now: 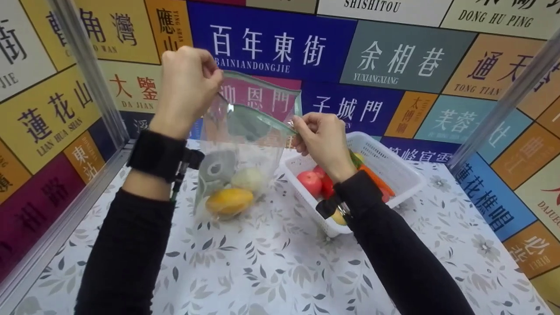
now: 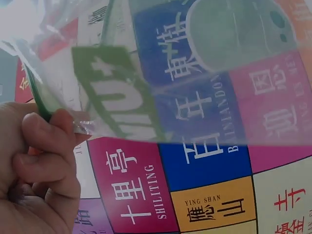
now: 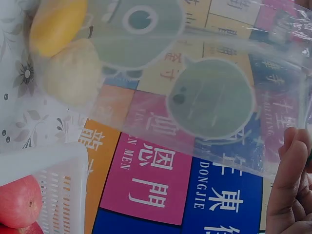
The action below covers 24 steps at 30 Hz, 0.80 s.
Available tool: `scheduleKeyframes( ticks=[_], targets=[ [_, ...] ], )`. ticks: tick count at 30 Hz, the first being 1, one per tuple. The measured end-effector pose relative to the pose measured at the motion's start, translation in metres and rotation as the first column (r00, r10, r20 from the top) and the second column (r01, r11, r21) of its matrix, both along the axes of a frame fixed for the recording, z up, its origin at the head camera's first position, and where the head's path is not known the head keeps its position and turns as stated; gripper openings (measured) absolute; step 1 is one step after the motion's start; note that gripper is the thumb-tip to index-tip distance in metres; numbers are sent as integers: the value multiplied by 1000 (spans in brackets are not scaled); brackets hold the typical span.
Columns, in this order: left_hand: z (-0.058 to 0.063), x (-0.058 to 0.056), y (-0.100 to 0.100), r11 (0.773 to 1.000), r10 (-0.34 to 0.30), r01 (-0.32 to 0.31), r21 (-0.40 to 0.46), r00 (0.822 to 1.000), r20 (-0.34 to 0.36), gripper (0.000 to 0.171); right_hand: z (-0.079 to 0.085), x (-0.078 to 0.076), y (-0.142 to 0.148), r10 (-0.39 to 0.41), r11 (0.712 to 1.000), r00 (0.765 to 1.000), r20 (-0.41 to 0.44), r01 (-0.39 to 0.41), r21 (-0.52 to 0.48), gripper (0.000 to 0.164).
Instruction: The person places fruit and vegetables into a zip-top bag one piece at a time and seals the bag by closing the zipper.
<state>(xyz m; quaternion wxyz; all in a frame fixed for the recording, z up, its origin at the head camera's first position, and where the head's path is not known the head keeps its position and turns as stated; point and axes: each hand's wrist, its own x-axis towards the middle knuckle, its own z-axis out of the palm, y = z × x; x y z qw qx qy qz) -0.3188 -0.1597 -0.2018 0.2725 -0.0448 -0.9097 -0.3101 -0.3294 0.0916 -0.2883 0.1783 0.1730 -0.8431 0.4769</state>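
Observation:
A clear zip-top bag point(image 1: 258, 135) with a green cartoon print hangs upright in front of me, its green-edged mouth spread apart. My left hand point(image 1: 186, 83) pinches the bag's top edge at the upper left. At the other end of the mouth, my right hand point(image 1: 323, 140) pinches the lower right corner between thumb and fingers. Low in the bag lie a yellow, mango-like fruit point(image 1: 229, 201) and a pale round piece of produce point(image 1: 247, 179). Through the film in the right wrist view, the yellow fruit point(image 3: 58, 27) shows beside the pale one point(image 3: 73, 73).
A white perforated basket point(image 1: 404, 175) stands right of the bag, partly behind my right forearm. Inside are red apples point(image 1: 309, 183), a carrot point(image 1: 377, 179) and other produce. A leaf-patterned cloth point(image 1: 245, 271) covers the table. Behind it rises a wall of coloured signs point(image 1: 280, 26).

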Motion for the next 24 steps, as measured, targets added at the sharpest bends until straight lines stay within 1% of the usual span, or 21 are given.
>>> scheduleKeyframes(
  ticks=[2, 3, 5, 7, 11, 13, 15, 19, 21, 24],
  targets=[
    [1, 0, 7, 1000, 1, -1, -18, 999, -49, 20, -3, -6, -2, 0, 1000, 1000, -5, 0, -9, 29],
    [-1, 2, 11, 1000, -3, 1, -29, 996, -86, 20, -4, -9, -3, 3, 1000, 1000, -6, -3, -8, 29],
    [-11, 8, 21, 999, -33, 27, -47, 990, -134, 20, -9, -14, -3, 13, 1000, 1000, -1, -13, 16, 30],
    [-28, 14, 31, 995, -77, 66, -70, 983, -165, 20, -16, -18, 1, 22, 998, 1000, 11, -23, 64, 30],
    [-64, 23, 54, 986, -155, 140, -92, 971, -181, 17, -31, -21, 18, 10, 990, 997, 76, -21, 137, 27],
    [-79, 27, 64, 983, -176, 162, -87, 965, -193, 15, -37, -21, 29, -5, 988, 994, 109, -12, 152, 27],
    [-91, 31, 73, 982, -183, 172, -75, 964, -193, 13, -43, -20, 39, -18, 986, 990, 138, -6, 166, 27],
    [-107, 35, 85, 982, -186, 186, -15, 969, -162, 12, -53, -15, 54, -8, 979, 985, 170, -27, 203, 30],
    [-113, 36, 87, 982, -182, 188, 26, 972, -151, 12, -57, -11, 59, 20, 978, 981, 194, -59, 199, 31],
    [-120, 38, 86, 977, -175, 192, 93, 971, -162, 12, -60, -6, 69, 61, 974, 970, 234, -109, 197, 33]
  ],
)
